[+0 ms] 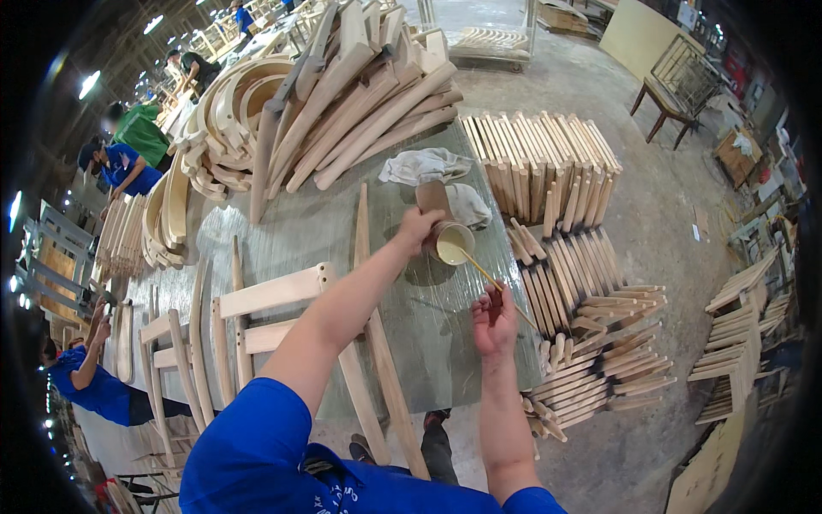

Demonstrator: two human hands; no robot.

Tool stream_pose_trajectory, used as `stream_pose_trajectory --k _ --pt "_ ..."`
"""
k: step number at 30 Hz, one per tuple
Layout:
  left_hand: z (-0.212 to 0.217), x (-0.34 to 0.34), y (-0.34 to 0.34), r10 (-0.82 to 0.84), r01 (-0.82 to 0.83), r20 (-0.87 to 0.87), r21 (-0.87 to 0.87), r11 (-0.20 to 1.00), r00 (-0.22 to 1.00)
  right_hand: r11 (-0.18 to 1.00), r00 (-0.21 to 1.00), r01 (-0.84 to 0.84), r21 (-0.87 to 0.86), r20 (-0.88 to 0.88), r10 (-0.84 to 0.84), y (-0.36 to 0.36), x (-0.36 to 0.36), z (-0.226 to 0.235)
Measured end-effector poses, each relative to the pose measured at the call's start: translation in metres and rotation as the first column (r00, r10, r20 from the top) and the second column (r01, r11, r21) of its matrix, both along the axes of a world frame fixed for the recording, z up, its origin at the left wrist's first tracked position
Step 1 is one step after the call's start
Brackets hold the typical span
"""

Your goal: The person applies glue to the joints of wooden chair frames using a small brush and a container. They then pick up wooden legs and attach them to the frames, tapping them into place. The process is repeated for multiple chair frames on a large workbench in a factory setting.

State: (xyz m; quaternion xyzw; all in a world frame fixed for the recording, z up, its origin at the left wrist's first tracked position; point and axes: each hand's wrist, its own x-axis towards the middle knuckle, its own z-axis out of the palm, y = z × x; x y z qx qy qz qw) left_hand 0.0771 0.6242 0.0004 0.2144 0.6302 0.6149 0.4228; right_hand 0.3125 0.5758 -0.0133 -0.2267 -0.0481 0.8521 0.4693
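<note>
My left hand (419, 228) is closed around the side of a small cup (463, 230), which is tilted and has cream-coloured liquid (449, 250) inside. A flat brown piece (432, 197) sticks out beyond that hand; whether it is held or lies behind, I cannot tell. My right hand (495, 319) pinches a thin stick (481, 268), whose far end reaches into the cup. Both hands are above the film-covered table (428, 334). To their left lie a long tapered wooden post (390, 368) and a chair-back frame (272, 293) with holes at one end.
White rags (425, 165) lie beyond the cup. Curved wooden parts (231, 111) and chair legs (368, 94) are heaped at the table's far end. Stacked wooden sticks (544, 158) stand along its right side. Several co-workers are at the left, one in a blue shirt (86, 377) nearby.
</note>
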Motion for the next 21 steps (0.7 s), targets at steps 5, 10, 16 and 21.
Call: stream_pose_trajectory --k 5,10,16,21 --pt "0.018 0.026 -0.072 0.036 -0.013 0.278 -0.085 0.996 0.96 0.912 0.928 -0.006 0.411 0.341 -0.148 -0.019 0.026 0.049" --pt "0.066 0.035 -0.172 0.087 -0.115 0.292 0.081 0.99 0.953 0.525 0.709 -0.411 0.745 0.623 -0.33 -0.056 0.013 0.131" --pt "0.115 0.028 -0.32 0.209 -0.287 0.317 0.225 0.931 0.925 0.126 0.611 -0.664 0.737 0.632 -0.476 -0.148 -0.057 0.179" --pt "0.128 0.02 -0.441 0.376 -0.476 0.35 0.266 0.838 0.858 0.084 0.739 -0.627 0.775 0.625 -0.249 -0.239 -0.105 0.2"
